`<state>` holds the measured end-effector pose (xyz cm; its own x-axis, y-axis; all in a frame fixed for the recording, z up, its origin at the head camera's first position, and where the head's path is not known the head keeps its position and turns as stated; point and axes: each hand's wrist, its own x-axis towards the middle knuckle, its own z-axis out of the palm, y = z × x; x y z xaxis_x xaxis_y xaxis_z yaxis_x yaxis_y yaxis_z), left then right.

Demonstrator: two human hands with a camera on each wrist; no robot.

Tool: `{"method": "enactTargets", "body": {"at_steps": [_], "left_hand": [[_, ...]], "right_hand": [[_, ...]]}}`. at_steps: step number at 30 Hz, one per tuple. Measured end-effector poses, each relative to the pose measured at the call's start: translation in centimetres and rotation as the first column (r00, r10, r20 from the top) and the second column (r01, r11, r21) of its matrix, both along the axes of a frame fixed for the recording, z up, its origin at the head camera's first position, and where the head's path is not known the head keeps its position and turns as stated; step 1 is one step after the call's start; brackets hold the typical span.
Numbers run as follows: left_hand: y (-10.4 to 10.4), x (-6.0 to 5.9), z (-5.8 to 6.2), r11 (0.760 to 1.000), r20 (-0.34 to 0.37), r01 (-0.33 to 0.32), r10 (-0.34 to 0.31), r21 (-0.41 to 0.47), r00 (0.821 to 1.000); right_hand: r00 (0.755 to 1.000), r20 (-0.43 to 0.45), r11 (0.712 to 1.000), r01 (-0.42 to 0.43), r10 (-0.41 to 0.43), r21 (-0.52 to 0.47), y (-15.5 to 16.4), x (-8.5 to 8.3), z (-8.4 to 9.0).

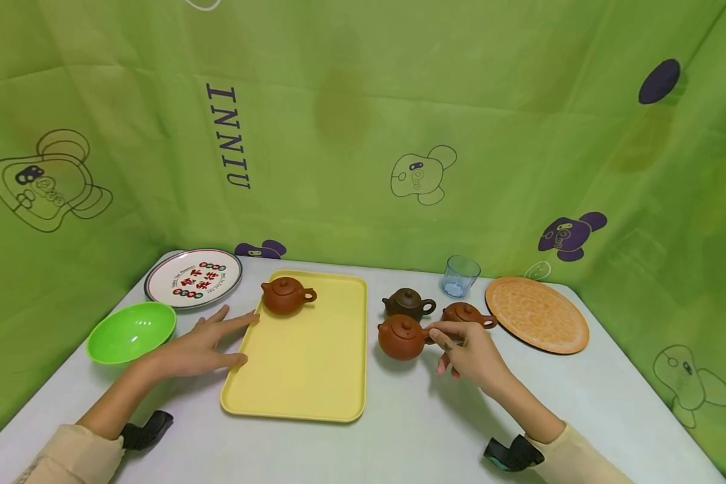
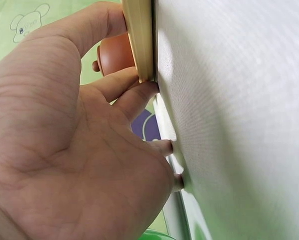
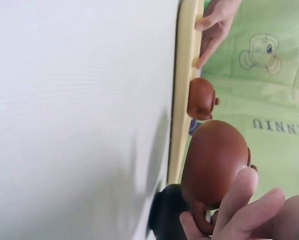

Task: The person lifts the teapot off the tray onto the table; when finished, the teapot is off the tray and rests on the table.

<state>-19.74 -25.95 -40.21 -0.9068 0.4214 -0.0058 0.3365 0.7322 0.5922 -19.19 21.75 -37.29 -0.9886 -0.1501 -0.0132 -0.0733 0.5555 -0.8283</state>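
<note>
Flat left hand (image 1: 202, 346) steadies yellow tray (image 1: 305, 373) holding teapot (image 1: 286, 296); right hand (image 1: 468, 349) pinches another teapot (image 1: 402, 336)

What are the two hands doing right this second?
Left hand: open, fingers straight, resting against the yellow tray edge.
Right hand: pinching the handle of the nearest brown teapot.

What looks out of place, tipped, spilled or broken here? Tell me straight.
Nothing stands out. All four teapots sit upright: one on the yellow tray, three on the table beside it. The glass, green bowl and both plates look whole, with no spill. The right hand holds the nearest teapot by its handle.
</note>
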Motion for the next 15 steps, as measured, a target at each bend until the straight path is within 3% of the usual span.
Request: {"method": "enactTargets", "body": {"at_steps": [15], "left_hand": [[-0.2, -0.1, -0.2, 1.0, 0.014, -0.001, 0.001, 0.009, 1.0]], "right_hand": [[1.0, -0.01, 0.999, 0.013, -0.012, 0.041, 0.9, 0.2, -1.2]]}}
